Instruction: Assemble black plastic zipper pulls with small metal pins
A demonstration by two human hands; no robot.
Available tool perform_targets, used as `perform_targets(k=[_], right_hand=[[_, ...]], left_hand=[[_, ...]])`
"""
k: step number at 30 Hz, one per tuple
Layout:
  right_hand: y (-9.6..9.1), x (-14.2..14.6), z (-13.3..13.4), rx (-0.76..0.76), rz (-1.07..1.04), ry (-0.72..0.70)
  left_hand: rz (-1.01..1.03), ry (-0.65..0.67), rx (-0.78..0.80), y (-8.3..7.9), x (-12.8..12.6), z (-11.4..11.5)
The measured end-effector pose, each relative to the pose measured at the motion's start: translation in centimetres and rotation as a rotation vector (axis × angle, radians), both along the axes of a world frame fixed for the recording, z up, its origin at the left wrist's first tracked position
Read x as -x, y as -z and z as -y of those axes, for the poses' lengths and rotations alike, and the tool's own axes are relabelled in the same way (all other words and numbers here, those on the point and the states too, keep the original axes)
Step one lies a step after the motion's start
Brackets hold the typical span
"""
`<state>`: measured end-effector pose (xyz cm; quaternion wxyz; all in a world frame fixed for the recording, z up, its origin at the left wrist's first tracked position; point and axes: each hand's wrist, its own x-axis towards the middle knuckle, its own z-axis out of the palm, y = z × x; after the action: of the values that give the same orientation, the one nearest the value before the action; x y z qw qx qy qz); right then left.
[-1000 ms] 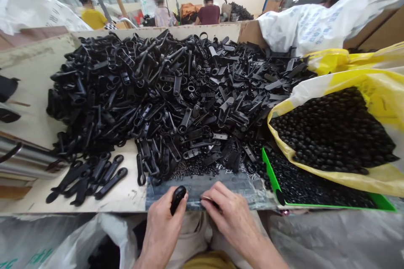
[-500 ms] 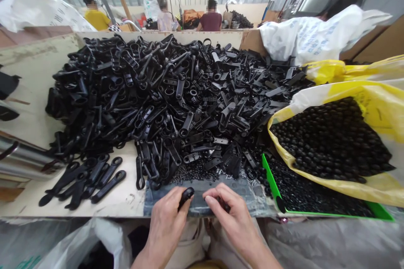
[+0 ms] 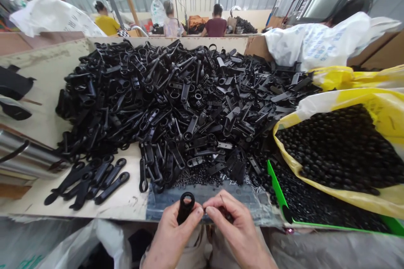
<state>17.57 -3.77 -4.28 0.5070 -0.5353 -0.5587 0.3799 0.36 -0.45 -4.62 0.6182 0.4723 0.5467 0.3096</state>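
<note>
Left hand point(image 3: 172, 235): clamped on a black plastic handle with a ring-shaped end point(image 3: 187, 207), thumb on one side, fingers curled round the other; the ring points up and away from the person.
Right hand point(image 3: 235, 227): thumb and fingertips pinched together on a small dark piece point(image 3: 205, 209), with another dark object partly hidden under the curled fingers; what that is cannot be told.
Gap between hands: the tips are just beside each other, above the near edge of the worktop point(image 3: 131, 208); whether they touch is unclear.
Mat: a grey-blue, film-like sheet point(image 3: 167, 199) lies beneath the hands.
Beyond the mat: small dark grey bits point(image 3: 192, 176) and slim silver metal pins point(image 3: 232, 183), lying loose at the foot of the heap.
Heap: a broad mound of black plastic ring-ended handles point(image 3: 126, 96), mixing on the right with flat black plastic strips point(image 3: 243, 105).
Left of the mat: a small cluster of black plastic handles point(image 3: 94, 183), apart from the mound.
Right side: a bright green plastic tray point(image 3: 275, 191) of small black pieces, partly under a yellow-and-white plastic sack point(image 3: 288, 155) filled with round black beads point(image 3: 334, 151).
Background: three people, in yellow point(image 3: 107, 25), pale point(image 3: 171, 29) and maroon point(image 3: 216, 27) tops.
</note>
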Motion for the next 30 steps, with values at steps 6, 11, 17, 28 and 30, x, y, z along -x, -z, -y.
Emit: perform_targets(k=[6,11,17,28,30], right_hand=[[0.0,0.0,0.1,-0.013,0.005,-0.021],[-0.4,-0.1,0.2,-0.012,0.011,-0.009],[0.0,-0.1,0.7,0.052,-0.052,0.044],[0.8,-0.5,1.7,-0.200,0.102,0.125],[0.8,-0.6,1.9,-0.212,0.132,0.125]], left_hand=[[0.075,-0.005,0.104,0.0,-0.2,0.3],[0.205,-0.082,0.241,-0.3,-1.0,0.7],[0.279,-0.134,0.306,-0.9,-2.0,0.8],[0.561,-0.202,0.713,-2.3,-3.1,0.9],[0.583,-0.185,0.747,-2.3,-3.0,0.9]])
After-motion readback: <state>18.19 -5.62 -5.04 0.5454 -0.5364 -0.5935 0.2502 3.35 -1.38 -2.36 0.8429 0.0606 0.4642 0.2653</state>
